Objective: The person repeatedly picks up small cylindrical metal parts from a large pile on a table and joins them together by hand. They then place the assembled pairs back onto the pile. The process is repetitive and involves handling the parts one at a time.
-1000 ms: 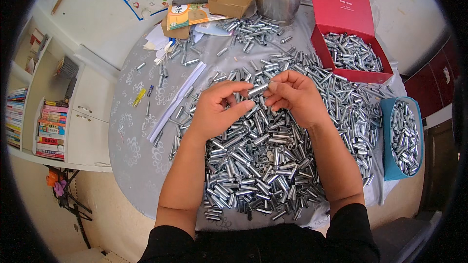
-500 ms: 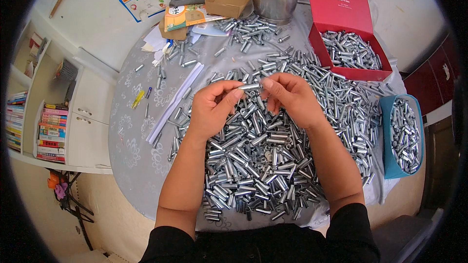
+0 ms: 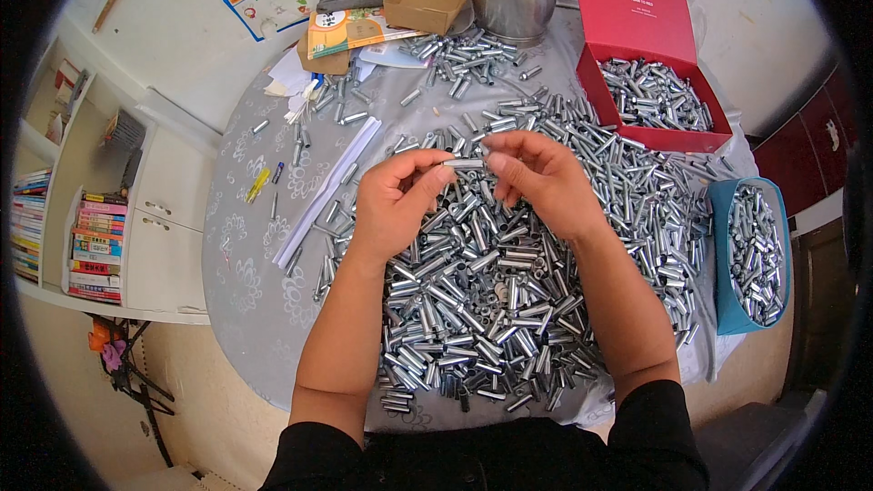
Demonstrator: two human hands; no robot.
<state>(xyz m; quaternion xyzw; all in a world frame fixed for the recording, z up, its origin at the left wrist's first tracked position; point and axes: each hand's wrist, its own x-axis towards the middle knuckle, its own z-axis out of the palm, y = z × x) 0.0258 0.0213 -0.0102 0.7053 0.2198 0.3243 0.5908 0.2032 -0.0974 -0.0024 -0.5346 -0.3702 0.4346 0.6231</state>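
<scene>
I have the left hand (image 3: 393,205) and the right hand (image 3: 544,184) over the bench (image 3: 245,336), with one small silvery metal sleeve (image 3: 466,163) between them. The left hand pinches the sleeve's left end between thumb and forefinger. The right hand grips its right end with thumb and forefinger, its other fingers curled beneath; they hide that tip from me. The sleeve lies roughly level, pointing from one hand to the other, above a wide heap of similar metal pieces (image 3: 482,309) that spreads from the middle of the bench to its near edge and toward its right edge.

At the far right edge I see an open red box (image 3: 673,140), its lid tipped back, filled with metal pieces. A blue container (image 3: 724,264), also full of them, is by the right edge. Left of the heap, a folded white strip (image 3: 327,193) slants across the patterned grey cloth, and a yellow item (image 3: 258,185) lies nearer the left edge. Along the far edge stand a steel pot (image 3: 515,2) and, just beside it, an open cardboard box (image 3: 426,0).
</scene>
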